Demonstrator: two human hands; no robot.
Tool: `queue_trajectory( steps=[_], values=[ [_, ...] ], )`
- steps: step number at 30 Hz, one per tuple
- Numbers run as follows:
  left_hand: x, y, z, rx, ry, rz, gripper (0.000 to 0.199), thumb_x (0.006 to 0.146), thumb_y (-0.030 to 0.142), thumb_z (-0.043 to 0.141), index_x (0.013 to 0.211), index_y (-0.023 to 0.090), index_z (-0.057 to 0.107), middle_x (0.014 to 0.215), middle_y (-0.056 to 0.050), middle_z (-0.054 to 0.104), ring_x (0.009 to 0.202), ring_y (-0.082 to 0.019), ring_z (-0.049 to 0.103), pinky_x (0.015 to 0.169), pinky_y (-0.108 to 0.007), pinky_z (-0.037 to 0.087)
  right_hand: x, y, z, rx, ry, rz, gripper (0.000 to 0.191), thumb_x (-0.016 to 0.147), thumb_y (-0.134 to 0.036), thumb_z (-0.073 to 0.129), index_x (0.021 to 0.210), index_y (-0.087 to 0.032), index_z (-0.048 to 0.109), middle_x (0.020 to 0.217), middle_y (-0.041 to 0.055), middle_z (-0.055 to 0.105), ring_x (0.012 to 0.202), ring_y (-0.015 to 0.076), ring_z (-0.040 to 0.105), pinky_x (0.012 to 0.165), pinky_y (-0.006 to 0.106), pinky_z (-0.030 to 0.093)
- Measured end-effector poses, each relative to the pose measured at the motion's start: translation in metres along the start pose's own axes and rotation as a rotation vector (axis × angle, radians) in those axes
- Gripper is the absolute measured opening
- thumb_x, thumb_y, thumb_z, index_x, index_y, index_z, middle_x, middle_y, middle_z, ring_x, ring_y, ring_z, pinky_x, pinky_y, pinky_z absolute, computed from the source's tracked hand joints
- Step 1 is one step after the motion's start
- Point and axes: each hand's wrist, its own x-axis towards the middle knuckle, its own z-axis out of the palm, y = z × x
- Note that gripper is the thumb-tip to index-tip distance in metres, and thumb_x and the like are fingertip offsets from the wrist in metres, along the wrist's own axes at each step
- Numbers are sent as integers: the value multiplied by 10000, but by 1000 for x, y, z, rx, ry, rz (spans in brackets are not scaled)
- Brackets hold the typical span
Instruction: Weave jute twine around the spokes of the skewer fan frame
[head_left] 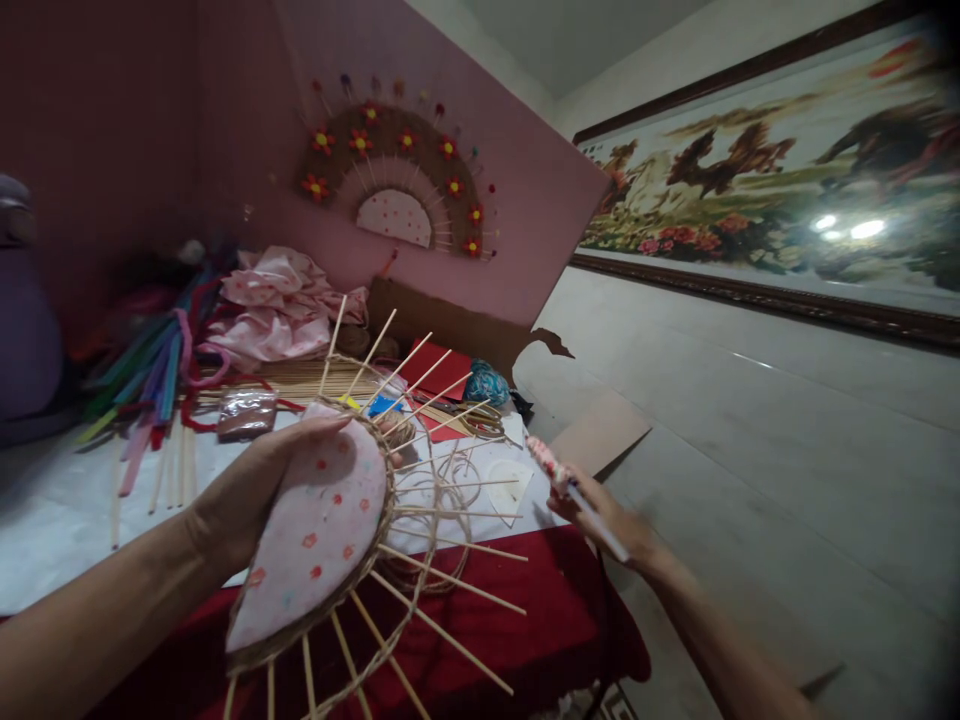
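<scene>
1. Biggest first: bench (555, 585), red cloth with a white sheet (75, 530) over much of it, loaded with crumpled pink fabric (277, 300), spare sticks (285, 383) and a blue yarn ball (487, 383).
2. Main event: stick fan (311, 520), held up tilted over the front of the bench. Looks maybe halfway built, just my read.
3. Up on the pink wall, a similar wall fan (394, 215), complete with brown band, red flowers and coloured tips. Handy for comparing.
4. Done: half-disc covered in spotted fabric, braid (386, 520) round the curved rim.
5. Also done: sticks (465, 585) spread all the way round, plus one thin cord ring (417, 600) partway out.
6. Left fingers (322, 427): closed firmly on the half-disc, thumb across the front, fingertips behind.
7. Right fingers (568, 508): curled round a tool (547, 462), probably a glue gun, well apart from the fan.
8. Seemingly left, going by the wall one: no band between braid and ring, no flowers, bare stick tips.
</scene>
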Motion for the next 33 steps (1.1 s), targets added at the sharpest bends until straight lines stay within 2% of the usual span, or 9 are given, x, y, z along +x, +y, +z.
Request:
queue_trajectory(
  steps=[6, 9, 12, 15, 17, 19, 22, 25, 33],
  values=[
    [-9, 6, 12, 43, 29, -7, 94, 726, 162, 557, 699, 127, 639, 582, -73, 694, 487, -206, 646, 496, -308, 533, 3, 15, 10, -321, -223, -124, 413, 725, -258, 586, 1123, -176, 511, 1078, 101, 566, 978, 237, 514, 865, 377, 389],
    [-13, 9, 14, 46, -20, -26, 165, 765, 171, 499, 715, 113, 645, 602, -105, 698, 490, -213, 648, 499, -313, 535, 8, -2, 12, -323, -92, -226, 355, 745, -226, 565, 1097, -181, 550, 1111, 113, 549, 1047, 249, 479, 923, 411, 341],
    [-10, 7, 9, 27, -52, -79, 159, 760, 224, 529, 771, 126, 653, 659, -109, 711, 519, -226, 654, 519, -342, 542, 13, -33, 24, -79, 10, -325, 283, 821, -209, 471, 1090, -198, 558, 1188, 96, 509, 1123, 215, 435, 954, 386, 321],
    [-6, 6, 3, -42, -65, -76, 87, 708, 217, 601, 717, 155, 661, 614, -69, 708, 509, -216, 654, 497, -305, 544, 15, -63, 44, 287, -141, -363, 374, 824, -256, 498, 1196, -217, 478, 1276, 82, 460, 1174, 209, 401, 971, 379, 303],
    [-8, 6, 3, -94, -133, -115, 118, 716, 222, 584, 748, 153, 675, 609, -72, 708, 534, -223, 662, 511, -300, 546, 16, -74, 57, 491, -225, -345, 368, 810, -303, 531, 1162, -204, 491, 1166, 88, 542, 1092, 208, 474, 921, 370, 346],
    [-11, 8, 7, -97, -168, -152, 232, 756, 219, 529, 900, 103, 669, 596, -88, 702, 549, -227, 667, 538, -310, 544, 19, -78, 66, 642, -278, -276, 291, 792, -340, 563, 1036, -183, 540, 890, 60, 619, 847, 174, 571, 771, 328, 418],
    [-16, 11, 12, -53, -213, -150, 419, 768, 269, 524, 1136, 74, 566, 666, -116, 712, 661, -254, 678, 632, -352, 531, 23, -77, 72, 822, -330, -148, 235, 741, -382, 623, 784, -165, 545, 582, -30, 501, 496, 83, 457, 499, 230, 359],
    [-15, 12, 11, -13, -245, -162, 531, 749, 316, 550, 1228, 92, 495, 725, -130, 718, 722, -275, 676, 672, -372, 520, 24, -80, 74, 936, -328, -52, 280, 681, -384, 679, 686, -161, 509, 563, -48, 453, 433, 43, 340, 416, 187, 241],
    [-12, 10, 6, -47, -270, -212, 518, 774, 315, 521, 1253, 122, 476, 698, -111, 718, 687, -251, 677, 666, -350, 516, 22, -88, 82, 963, -240, 15, 262, 628, -338, 720, 636, -162, 526, 508, -56, 486, 367, 21, 295, 346, 158, 173]
  ],
)
